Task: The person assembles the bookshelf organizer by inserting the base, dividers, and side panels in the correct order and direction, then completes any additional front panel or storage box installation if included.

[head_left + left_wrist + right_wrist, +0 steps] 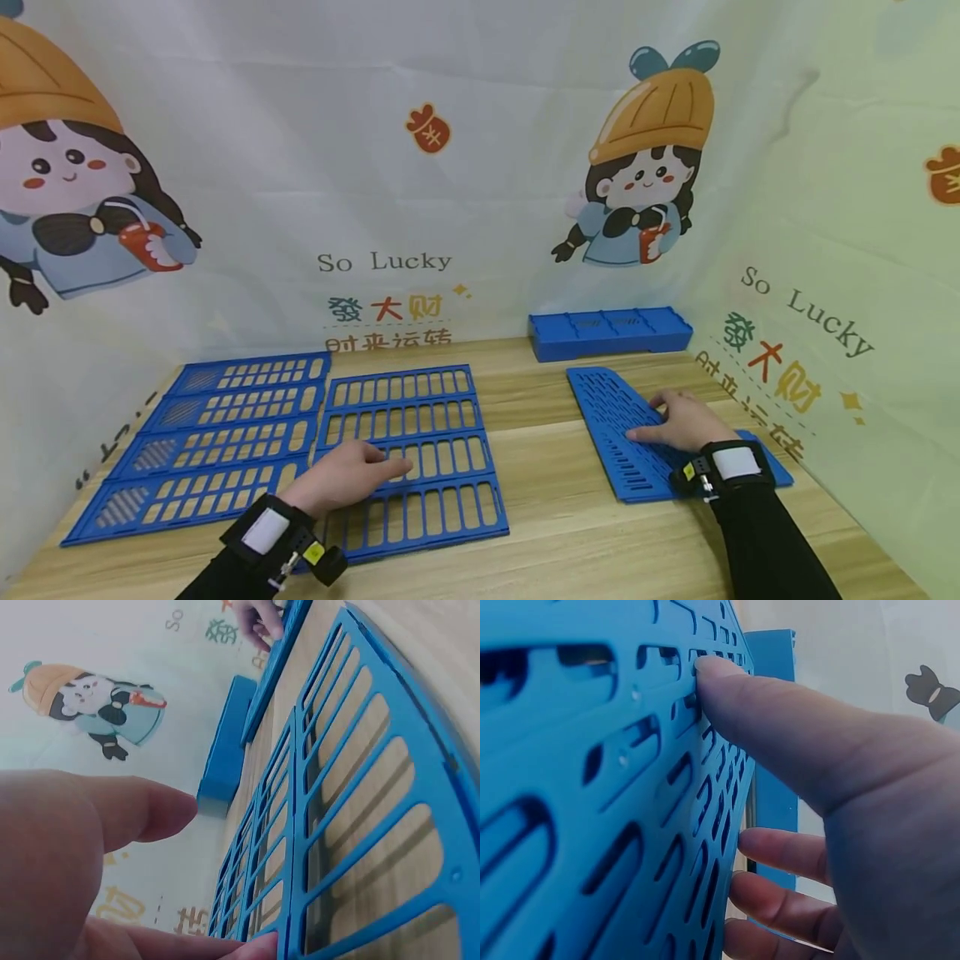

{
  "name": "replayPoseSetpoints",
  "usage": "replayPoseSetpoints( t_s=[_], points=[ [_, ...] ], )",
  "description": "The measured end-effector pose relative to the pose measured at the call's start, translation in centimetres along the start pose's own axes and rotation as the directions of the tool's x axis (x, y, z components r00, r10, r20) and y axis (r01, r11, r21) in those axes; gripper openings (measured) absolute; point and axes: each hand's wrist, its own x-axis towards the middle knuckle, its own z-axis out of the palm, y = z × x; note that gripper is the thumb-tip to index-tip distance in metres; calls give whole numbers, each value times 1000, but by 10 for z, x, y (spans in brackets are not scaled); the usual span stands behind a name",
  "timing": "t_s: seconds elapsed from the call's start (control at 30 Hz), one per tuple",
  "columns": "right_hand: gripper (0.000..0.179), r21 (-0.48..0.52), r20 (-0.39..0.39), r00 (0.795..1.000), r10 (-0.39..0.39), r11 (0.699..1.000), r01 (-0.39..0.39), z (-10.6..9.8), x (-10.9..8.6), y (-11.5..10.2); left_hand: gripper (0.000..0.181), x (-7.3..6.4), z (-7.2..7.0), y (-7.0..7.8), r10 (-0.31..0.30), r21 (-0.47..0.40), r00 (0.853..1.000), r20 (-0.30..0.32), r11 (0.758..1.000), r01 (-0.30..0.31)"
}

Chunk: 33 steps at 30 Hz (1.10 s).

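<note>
My left hand rests over a blue slatted panel, made of several joined rows with long openings. Its thumb stands out straight, and in the left wrist view a fingertip touches a bar of the slatted panel. On the right, my right hand pinches the slanted edge of a blue perforated panel. In the right wrist view its thumb presses on the slotted face of the perforated panel, while the other fingers are at the edge.
Another group of blue grid panels lies at the left. A long blue box stands at the back against the printed curtain. A blue piece shows beyond my right wrist. Everything sits on a wooden table.
</note>
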Motion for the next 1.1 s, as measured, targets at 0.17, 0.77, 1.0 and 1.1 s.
replayPoseSetpoints(
  t_s=[0.17, 0.77, 1.0, 1.1],
  points=[
    [87, -45, -13, 1000, 14, 999, -14, -3, -3, 0, 50, -5, 3, 3, 18, -65, 1000, 13, 998, -17],
    [86, -68, 13, 994, 105, 992, -104, -7, -9, -1, 114, 29, 12, -56, 146, 159, 989, 11, 976, -145],
    [64, -34, 27, 997, 79, 996, -78, -8, -12, 2, 116, 23, 26, -45, 145, 181, 989, 9, 973, -145],
    [66, -2, 49, 996, 78, 997, -78, -13, -14, 1, 110, 10, 26, -28, 140, 173, 989, 37, 974, -144]
  ],
)
